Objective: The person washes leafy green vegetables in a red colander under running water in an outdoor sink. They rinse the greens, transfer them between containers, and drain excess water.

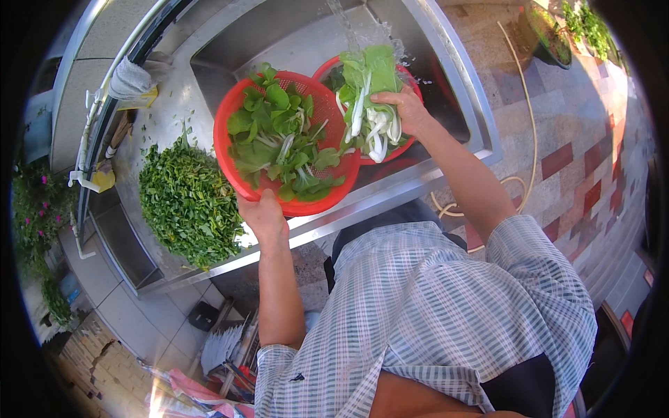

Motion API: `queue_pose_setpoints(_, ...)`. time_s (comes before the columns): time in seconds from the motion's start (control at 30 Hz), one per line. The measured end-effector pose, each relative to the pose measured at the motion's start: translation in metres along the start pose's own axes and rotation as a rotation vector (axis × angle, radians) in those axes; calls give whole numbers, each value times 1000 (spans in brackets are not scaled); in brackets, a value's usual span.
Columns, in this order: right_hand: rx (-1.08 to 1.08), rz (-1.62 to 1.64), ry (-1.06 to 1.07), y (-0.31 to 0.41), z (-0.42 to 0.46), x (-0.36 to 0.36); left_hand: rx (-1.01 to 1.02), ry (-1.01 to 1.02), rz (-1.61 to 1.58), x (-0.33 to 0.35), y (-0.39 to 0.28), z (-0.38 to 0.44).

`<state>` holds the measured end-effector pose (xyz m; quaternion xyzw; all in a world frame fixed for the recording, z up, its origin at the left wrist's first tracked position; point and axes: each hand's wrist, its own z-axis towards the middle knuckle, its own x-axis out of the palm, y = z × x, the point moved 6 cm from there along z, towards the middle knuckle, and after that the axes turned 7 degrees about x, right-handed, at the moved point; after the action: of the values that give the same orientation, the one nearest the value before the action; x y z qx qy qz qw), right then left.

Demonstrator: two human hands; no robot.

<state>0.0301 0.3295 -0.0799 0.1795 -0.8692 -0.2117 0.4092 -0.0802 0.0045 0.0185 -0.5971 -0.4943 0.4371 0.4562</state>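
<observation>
My left hand grips the near rim of a red plastic colander, tilted over the sink's front edge. Leafy greens with pale stems lie inside it. A bunch of greens with thick white stems is in my right hand, its thumb lying across the leaves. Running water falls on or just behind that bunch and splashes. Beneath the bunch, a second red basket sits in the stainless steel sink basin, partly hidden by the greens and the first colander.
A heap of chopped greens covers part of the steel drainboard at left. A grey cloth is wrapped on the rail behind it. A pale hose runs over the tiled floor at right, near a dark tub.
</observation>
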Motion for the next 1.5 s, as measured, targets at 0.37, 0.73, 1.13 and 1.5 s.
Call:
queue_pose_setpoints(0.37, 33, -1429, -414, -8, 44, -78, 50, -16, 62, -5, -6, 2)
queue_pose_setpoints(0.73, -658, -1611, -121, -66, -29, 108, 89, 120, 94, 35, -30, -8)
queue_pose_setpoints(1.13, -302, -1343, -293, -101, 72, 113, 306, 191, 396, 57, -41, -16)
queue_pose_setpoints(1.5, -291, -945, -576, -49, 29, -12, 454, 138, 782, 53, -45, -16)
